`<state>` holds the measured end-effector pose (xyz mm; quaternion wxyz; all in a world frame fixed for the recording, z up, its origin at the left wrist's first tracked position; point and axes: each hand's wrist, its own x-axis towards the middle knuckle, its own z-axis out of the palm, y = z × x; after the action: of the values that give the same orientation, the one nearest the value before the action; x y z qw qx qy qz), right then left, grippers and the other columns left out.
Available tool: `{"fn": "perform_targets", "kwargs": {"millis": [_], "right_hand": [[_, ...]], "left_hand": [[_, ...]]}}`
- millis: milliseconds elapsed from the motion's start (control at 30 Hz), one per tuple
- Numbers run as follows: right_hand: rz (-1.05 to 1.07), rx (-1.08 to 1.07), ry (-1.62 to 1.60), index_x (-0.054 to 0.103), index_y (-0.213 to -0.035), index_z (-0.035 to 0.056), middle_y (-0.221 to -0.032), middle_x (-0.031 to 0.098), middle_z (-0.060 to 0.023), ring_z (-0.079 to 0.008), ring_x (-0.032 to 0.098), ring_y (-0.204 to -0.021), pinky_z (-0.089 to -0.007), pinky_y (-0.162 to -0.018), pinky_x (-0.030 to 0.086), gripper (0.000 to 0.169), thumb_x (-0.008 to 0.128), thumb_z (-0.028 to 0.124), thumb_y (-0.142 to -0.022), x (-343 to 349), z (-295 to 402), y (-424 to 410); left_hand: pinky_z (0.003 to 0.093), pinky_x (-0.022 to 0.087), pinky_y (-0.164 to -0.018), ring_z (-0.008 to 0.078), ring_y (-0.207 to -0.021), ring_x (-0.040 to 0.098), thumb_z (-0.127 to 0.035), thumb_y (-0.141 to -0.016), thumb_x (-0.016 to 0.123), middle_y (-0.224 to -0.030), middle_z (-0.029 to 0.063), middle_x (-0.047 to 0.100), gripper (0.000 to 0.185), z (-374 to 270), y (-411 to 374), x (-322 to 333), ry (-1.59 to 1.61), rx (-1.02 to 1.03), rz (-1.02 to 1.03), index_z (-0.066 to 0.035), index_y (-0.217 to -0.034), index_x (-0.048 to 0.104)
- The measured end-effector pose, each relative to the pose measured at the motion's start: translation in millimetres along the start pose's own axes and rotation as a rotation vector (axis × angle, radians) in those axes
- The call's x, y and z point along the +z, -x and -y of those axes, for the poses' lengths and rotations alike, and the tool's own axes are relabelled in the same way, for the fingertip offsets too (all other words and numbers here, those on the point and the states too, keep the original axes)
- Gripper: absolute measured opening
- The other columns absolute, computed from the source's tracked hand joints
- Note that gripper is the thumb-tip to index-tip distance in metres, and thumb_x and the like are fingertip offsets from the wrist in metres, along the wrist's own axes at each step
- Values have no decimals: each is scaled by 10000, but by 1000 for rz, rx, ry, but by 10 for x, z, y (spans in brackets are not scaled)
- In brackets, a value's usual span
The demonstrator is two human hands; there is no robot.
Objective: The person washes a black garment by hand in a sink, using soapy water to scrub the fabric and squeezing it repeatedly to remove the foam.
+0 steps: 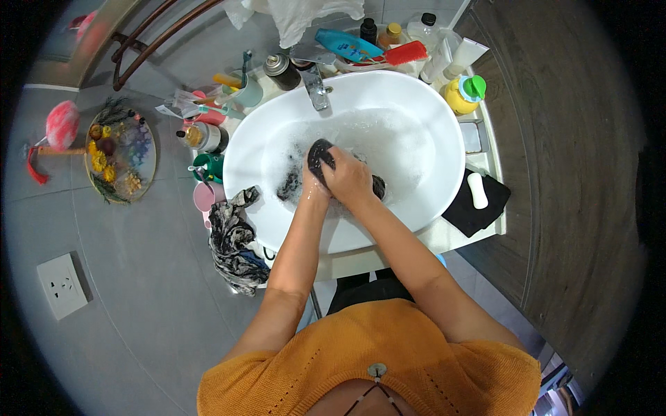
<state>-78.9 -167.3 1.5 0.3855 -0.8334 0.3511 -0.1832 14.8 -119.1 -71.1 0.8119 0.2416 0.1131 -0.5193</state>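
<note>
A white oval washbasin [446,161] in front of me holds cloudy, sudsy water [400,135]. Over it, my left hand [314,184] and my right hand [355,176] are pressed together around a bunched dark wet cloth [319,155]. Part of my left hand is hidden behind the right one, and suds cling to its wrist. More dark patterned fabric [289,183] lies in the water left of my hands. Another dark piece [379,188] shows to their right; whether these pieces join the held cloth cannot be seen.
A metal tap [315,89] juts over the basin's back edge. Crumpled black-and-white fabric [231,242] drapes the left counter corner. At right, a white bar [477,191] rests on folded black cloth [493,200], near a yellow pump bottle [461,96]. Cups and several bottles crowd the rim.
</note>
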Motion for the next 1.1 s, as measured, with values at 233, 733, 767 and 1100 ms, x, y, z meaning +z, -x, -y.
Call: {"fn": "perform_targets", "kwargs": {"millis": [233,733,767,1100], "right_hand": [[59,182,122,559,-1120,107,-1001,579,-175,-344,587,-911,-452,-770,475,318,506,323,-892,-160,-631,-234],[117,-176,421,482,-1276,164,-1247,488,-144,-323,501,-1087,-414,-861,479,489,627,297,-828,-65,-1095,-182],[154,-244,455,503,-1262,143,-1253,485,-141,-318,502,-1091,-404,-848,490,486,636,297,-821,-72,-1101,-188],[414,-49,479,598,-1056,-7,-1143,568,-151,-306,600,-965,-438,-784,508,305,518,226,-876,-87,-1220,-373]], "left_hand": [[326,518,-655,179,-734,612,-294,-906,532,-864,55,617,248,-67,167,330,-570,-34,-348,-52,-919,585],[282,382,-936,208,-1051,536,-135,-822,642,-1122,58,593,341,-260,-265,-371,-296,298,-368,-83,-1149,559],[297,382,-945,222,-1054,537,-130,-817,640,-1117,71,593,363,-234,-273,-396,-542,308,-412,-67,-1163,549],[412,445,-866,304,-1035,566,-330,-819,634,-1094,196,605,486,-363,-56,-123,-2050,51,-233,-6,-1170,542]]}}
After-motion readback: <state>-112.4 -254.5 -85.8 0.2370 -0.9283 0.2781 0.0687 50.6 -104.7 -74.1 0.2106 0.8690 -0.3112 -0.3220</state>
